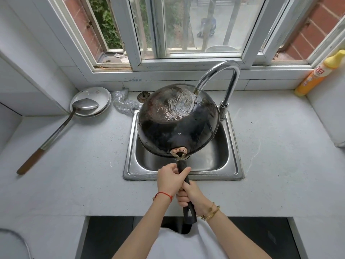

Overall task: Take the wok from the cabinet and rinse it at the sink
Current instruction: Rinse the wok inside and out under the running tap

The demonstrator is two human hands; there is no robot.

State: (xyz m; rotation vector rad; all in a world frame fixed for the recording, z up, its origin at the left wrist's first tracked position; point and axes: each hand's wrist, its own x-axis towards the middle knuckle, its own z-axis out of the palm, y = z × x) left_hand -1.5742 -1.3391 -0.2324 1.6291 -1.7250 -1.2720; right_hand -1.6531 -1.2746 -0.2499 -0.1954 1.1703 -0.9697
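Overhead, both hands clench the wok's handle (183,176), left hand (169,179) ahead of right hand (190,195); the upturned wok (177,120) sits over the sink (233,146) under the tap (222,75). The orange bottle's (315,75) red lettering is unreadable.

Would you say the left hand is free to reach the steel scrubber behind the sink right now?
Probably not yet: the left hand is in a grip on the wok handle. The path over the counter to the scrubber looks unobstructed.
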